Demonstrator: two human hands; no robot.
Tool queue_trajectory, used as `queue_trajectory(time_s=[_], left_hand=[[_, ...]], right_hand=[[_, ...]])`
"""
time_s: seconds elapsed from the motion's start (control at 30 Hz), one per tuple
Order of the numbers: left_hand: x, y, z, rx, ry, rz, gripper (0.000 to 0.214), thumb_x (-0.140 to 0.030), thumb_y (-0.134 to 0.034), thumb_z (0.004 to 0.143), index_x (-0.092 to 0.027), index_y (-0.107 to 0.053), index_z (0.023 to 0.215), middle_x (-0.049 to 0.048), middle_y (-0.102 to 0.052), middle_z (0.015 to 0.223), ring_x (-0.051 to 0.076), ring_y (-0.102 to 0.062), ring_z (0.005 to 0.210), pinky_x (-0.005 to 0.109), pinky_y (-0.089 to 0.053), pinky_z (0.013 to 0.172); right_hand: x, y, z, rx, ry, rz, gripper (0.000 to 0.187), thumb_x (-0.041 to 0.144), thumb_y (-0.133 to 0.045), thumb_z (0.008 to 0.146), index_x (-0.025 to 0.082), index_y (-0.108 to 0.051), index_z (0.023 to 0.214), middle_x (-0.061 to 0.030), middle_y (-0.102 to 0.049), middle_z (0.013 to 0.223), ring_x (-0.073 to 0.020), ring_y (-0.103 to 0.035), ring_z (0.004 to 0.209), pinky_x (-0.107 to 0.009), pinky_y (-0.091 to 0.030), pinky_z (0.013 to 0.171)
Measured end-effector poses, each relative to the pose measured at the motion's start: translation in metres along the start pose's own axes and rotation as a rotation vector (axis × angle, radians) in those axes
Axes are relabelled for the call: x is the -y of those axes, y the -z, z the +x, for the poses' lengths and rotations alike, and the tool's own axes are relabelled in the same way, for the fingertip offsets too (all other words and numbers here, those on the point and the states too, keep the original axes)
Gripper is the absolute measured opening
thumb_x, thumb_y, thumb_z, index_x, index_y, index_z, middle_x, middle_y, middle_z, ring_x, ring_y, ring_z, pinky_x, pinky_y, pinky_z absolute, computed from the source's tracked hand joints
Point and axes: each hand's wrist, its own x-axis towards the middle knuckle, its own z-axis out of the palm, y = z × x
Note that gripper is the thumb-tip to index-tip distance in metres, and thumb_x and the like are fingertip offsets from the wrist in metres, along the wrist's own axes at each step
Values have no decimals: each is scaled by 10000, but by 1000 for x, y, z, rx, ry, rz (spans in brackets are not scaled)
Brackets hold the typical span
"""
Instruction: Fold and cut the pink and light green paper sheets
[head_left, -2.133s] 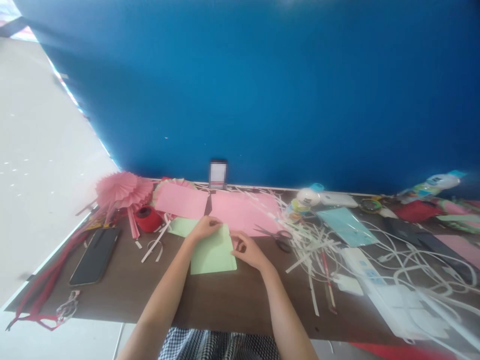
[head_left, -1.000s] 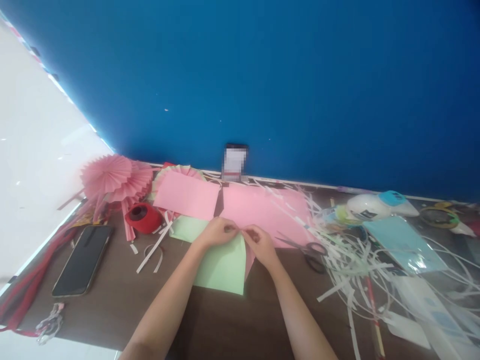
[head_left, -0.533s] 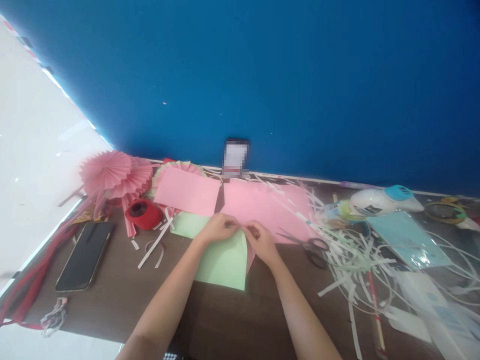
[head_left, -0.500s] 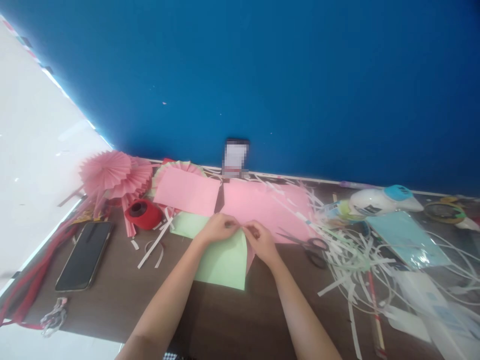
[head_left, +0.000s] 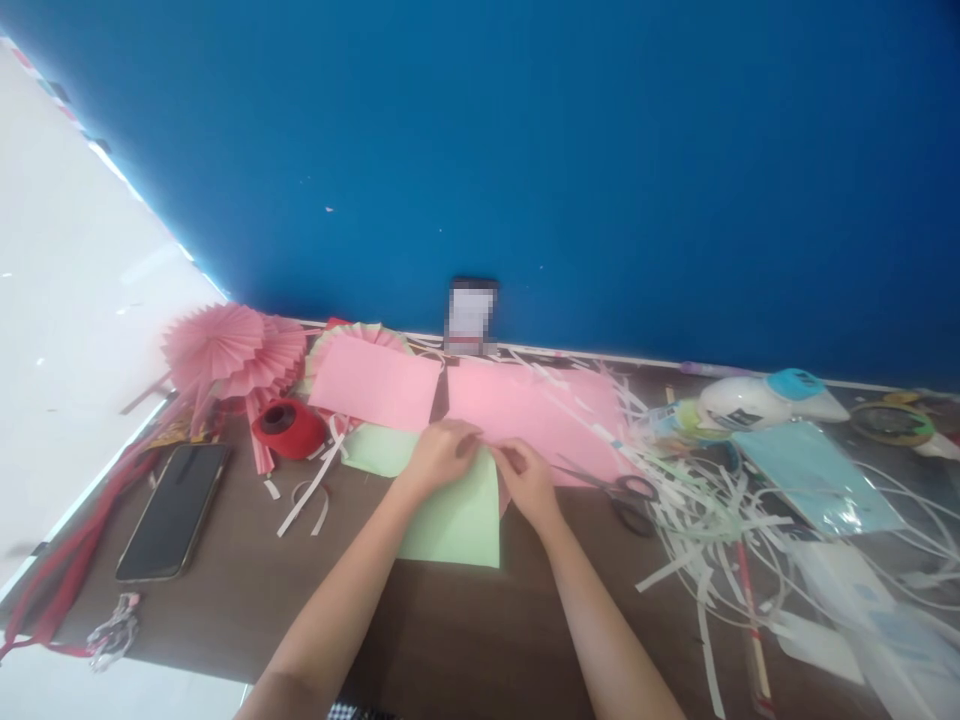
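Observation:
A light green sheet of paper (head_left: 457, 525) lies on the dark table below my hands. My left hand (head_left: 444, 455) rests over its upper part, fingers pinched at the far edge. Close beside it, my right hand (head_left: 525, 475) pinches the sheet's upper right corner. The fingertips of both hands nearly meet there. Behind them lie a large pink sheet (head_left: 547, 405) and a smaller pink sheet (head_left: 379, 378). Scissors (head_left: 630, 490) with dark handles lie right of my right hand, their blades over the large pink sheet.
Pink paper fans (head_left: 225, 345), a red ribbon roll (head_left: 289, 428) and a phone (head_left: 172, 510) sit on the left. To the right are shredded paper strips (head_left: 720, 520), a white bottle (head_left: 750, 405) with a blue cap and a clear blue packet (head_left: 817, 475). A blue wall (head_left: 525, 180) rises behind.
The green sheet has turned slightly, its lower right corner shifting right and a little away from me. Both hands stay pinched near its upper right corner.

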Motion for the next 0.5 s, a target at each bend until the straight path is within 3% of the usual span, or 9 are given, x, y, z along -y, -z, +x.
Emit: queue_trajectory(time_s=[0.07,0.13,0.33,0.5], left_hand=[[-7,-5,-1,-95,-79,140,255,-141,-428,785,-181,-606,963,63,-623,952,200,-532,893,341,-409,805],[-12,-10,-3,-105,-152,213,258,-99,-425,763,-174,-612,925,69,-618,918,211,-524,893,356,-408,803],[0,-18,-13,65,-185,109,282,-42,-406,740,-160,-609,895,65,-623,873,187,-548,873,313,-447,769],[12,-13,-13,126,-240,12,260,-102,-411,790,-158,-602,957,61,-619,1033,176,-541,992,313,-426,873]], right_hand=[[0,0,1,-41,13,-22,203,379,-505,784,193,-581,805,-54,-633,809,-194,-583,781,-326,-462,744],[0,1,1,-62,32,-74,195,361,-490,795,192,-586,813,-55,-632,810,-193,-582,776,-323,-461,726],[3,0,-1,-147,193,-388,208,292,-431,832,193,-613,816,-67,-609,800,-205,-547,795,-353,-439,752],[5,10,-3,-37,327,-546,223,285,-448,826,213,-647,894,-81,-603,948,-220,-528,900,-367,-427,817]])
